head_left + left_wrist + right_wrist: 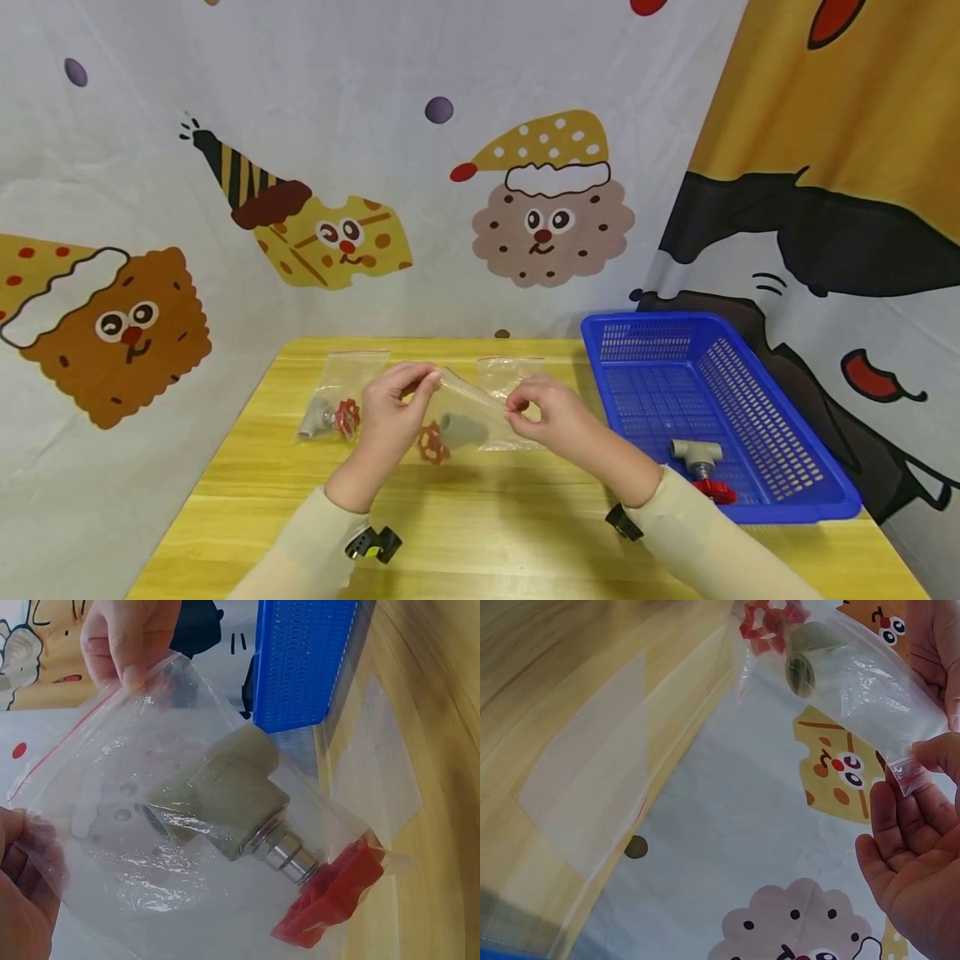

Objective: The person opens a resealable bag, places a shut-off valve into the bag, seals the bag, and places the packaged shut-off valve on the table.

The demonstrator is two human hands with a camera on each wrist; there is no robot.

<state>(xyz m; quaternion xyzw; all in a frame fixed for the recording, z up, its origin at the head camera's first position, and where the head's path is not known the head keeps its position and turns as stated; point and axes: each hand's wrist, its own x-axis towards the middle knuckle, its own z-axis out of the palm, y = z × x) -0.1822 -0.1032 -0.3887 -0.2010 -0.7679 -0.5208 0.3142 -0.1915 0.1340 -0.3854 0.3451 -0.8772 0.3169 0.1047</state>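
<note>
Both hands hold up a clear zip bag (112, 802) by its top edge, which has a red strip. My left hand (393, 404) pinches one top corner between thumb and fingers. The other corner is pinched by my right hand (551, 412); its remaining fingers curl loosely in the right wrist view. Inside the bag hangs a valve (240, 795) with a grey plastic tee body, a metal stem and a red handwheel (330, 892). The wheel lies toward the bag's bottom, above the table.
On the yellow wooden table (480, 533), a bagged valve (326, 417) lies at left. A flat zip bag (517, 371) lies behind the right hand. At right stands a blue basket (637, 375) with a loose valve (697, 458) in it. A printed curtain (375, 83) hangs behind.
</note>
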